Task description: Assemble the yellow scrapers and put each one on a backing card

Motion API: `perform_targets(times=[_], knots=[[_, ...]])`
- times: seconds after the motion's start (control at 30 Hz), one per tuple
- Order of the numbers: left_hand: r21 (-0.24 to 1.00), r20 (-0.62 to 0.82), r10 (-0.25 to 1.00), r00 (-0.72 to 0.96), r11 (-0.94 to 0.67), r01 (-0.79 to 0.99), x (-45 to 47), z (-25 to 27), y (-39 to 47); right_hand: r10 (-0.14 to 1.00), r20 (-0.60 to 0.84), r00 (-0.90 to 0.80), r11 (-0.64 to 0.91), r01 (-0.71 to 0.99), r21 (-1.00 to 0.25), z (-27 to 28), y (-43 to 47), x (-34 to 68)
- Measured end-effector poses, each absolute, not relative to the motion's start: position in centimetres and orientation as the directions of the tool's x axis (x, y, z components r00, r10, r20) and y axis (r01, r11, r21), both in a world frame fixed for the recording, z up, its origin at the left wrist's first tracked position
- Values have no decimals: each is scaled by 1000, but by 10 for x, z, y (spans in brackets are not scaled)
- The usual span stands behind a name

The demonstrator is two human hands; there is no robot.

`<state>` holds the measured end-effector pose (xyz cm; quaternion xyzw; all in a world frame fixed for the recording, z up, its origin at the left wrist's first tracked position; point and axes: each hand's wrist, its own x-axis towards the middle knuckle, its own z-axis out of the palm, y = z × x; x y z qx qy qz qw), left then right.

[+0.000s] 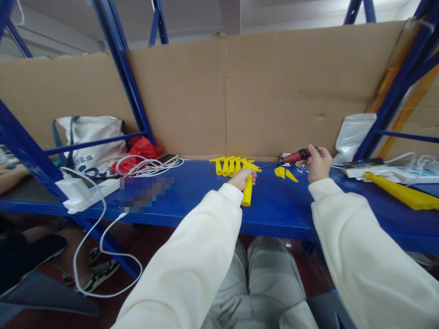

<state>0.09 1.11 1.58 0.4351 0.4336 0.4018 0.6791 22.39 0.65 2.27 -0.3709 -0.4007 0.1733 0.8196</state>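
Around a yellow plastic tube-shaped part (pixel 247 194) my left hand (pixel 243 179) is closed, just over the blue bench (pixel 199 196). My right hand (pixel 318 163) grips the red and black handle of a screwdriver (pixel 295 156). Its thin shaft points left, and the tip reaches the upper end of the yellow part by my left fingers; whether it touches is too small to tell. Behind my left hand stand several similar yellow parts (pixel 225 167) in a row. Small flat yellow pieces (pixel 285 173) lie between my hands.
Cardboard (pixel 274 91) walls the back. At left are a white tote bag (pixel 92 137), a red plastic bag (pixel 142 153), coiled white cable (pixel 147 169) and a power strip (pixel 91 196). A long yellow piece (pixel 404 194) lies at right. Another person's arm (pixel 13 176) shows far left.
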Motion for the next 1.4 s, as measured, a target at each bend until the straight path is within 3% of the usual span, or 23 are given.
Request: perform_targets(times=[0.67, 1.1, 1.4], knots=[[937, -238, 923, 303, 301, -179, 2, 16, 11, 601, 511, 615, 665, -30, -746, 22, 8, 226], [968, -205, 948, 243, 233, -94, 2, 15, 10, 631, 553, 544, 592, 124, -797, 30, -10, 216], [977, -191, 962, 196, 206, -56, 2, 14, 11, 653, 511, 559, 566, 87, -820, 30, -9, 216]])
